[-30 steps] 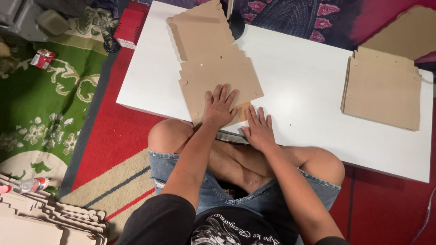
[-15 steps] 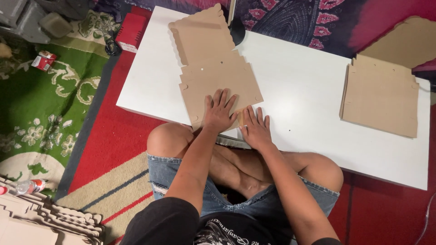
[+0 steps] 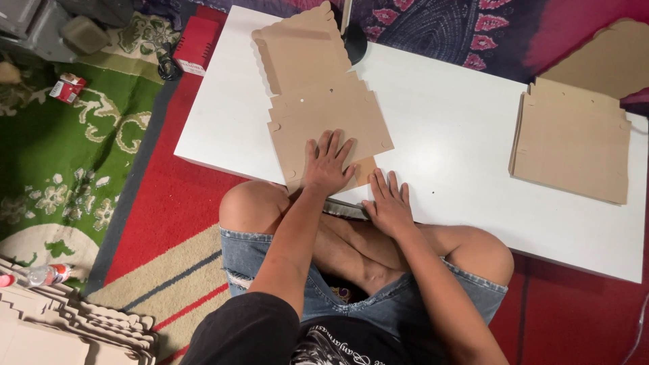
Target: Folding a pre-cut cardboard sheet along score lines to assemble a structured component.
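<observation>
Since 0.5 s ago nothing has shifted: left hand (image 3: 327,164) still presses the flat cardboard blank (image 3: 324,108), fingers apart; right hand (image 3: 388,201) rests flat on the white surface (image 3: 446,135), fingers slightly apart.

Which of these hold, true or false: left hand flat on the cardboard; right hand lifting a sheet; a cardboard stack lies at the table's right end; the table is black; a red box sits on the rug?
1. The left hand lies flat on the cardboard. True.
2. The right hand lifts a sheet. False: it rests flat at the near edge of the table.
3. A stack lies at the table's right end. True.
4. The table is black. False: white.
5. A red box sits on the rug. True.
</observation>
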